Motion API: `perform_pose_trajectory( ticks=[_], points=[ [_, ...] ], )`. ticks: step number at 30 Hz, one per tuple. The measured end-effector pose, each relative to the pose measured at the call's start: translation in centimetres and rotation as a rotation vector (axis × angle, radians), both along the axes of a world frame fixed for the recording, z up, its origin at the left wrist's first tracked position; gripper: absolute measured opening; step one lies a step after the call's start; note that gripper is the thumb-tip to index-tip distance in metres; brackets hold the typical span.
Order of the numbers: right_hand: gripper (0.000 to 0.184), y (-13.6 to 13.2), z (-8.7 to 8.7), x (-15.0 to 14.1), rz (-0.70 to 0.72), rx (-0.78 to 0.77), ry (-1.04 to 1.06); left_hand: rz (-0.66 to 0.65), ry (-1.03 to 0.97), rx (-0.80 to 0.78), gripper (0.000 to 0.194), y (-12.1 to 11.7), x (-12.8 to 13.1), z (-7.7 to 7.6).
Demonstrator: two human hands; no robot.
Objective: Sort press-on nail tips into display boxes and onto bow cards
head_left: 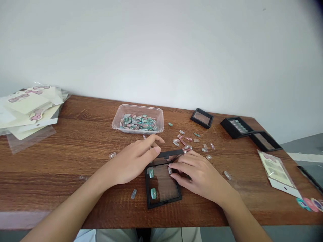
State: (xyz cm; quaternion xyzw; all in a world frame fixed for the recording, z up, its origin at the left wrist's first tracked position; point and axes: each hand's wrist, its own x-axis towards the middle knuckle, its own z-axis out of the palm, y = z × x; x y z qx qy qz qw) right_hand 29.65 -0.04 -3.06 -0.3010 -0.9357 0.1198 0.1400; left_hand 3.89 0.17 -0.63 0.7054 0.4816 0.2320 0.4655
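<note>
On the table's front part lies an opened black-framed case with a clear film inside and its lid tilted up at the far side. Two teal press-on nails sit along the case's left side. My right hand pinches a small clear press-on nail over the film at the right of the case. My left hand reaches across the lid's left end, thumb at its top edge, index finger stretched out and apart; its other fingers are mostly hidden.
Behind my hands stands a clear plastic tub of mixed press-on nails. Loose nails lie scattered to its right. Further right are a small black case, an opened black case and a packaged card. Bagged cards pile up at left.
</note>
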Motion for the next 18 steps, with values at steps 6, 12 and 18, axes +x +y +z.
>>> perform_pose_trajectory(
  ticks=[6,12,18],
  points=[
    [0.010,-0.1,0.8,0.5,-0.020,-0.049,0.114,0.006,0.000,-0.002,0.043,0.0,0.0,-0.1],
    [0.012,1.0,0.7,1.7,-0.331,-0.015,0.087,0.004,0.007,-0.019,0.042,-0.1,-0.2,-0.2],
    [0.016,1.8,0.0,2.1,-0.395,-0.095,-0.035,0.001,0.005,-0.024,0.040,0.0,-0.1,-0.2]
  ],
)
